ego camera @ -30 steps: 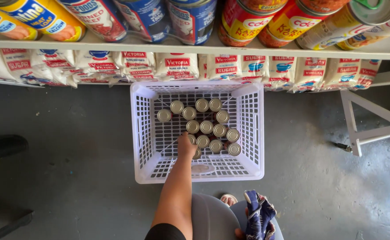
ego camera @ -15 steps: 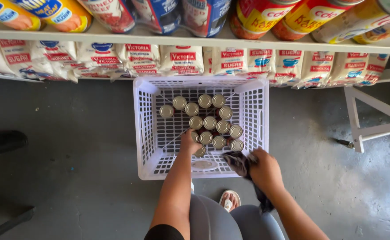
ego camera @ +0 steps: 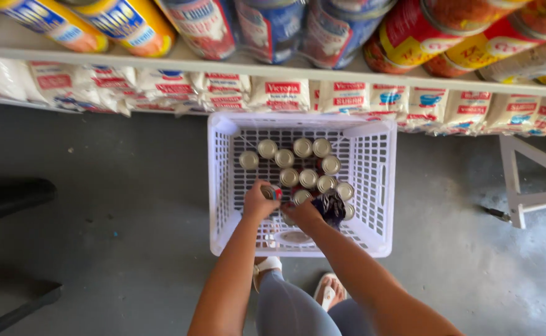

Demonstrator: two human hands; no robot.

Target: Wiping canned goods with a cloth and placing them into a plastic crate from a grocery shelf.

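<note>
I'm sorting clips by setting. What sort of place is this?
Probably a small grocery shop or its stockroom: a shelf of big tins, rows of white packets beneath, and a white crate of small cans.

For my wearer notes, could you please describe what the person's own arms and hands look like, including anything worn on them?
Both forearms are bare, with no sleeves in view. The left hand and the right hand wear no gloves, and no watch, bracelet or ring can be made out at this size.
</note>
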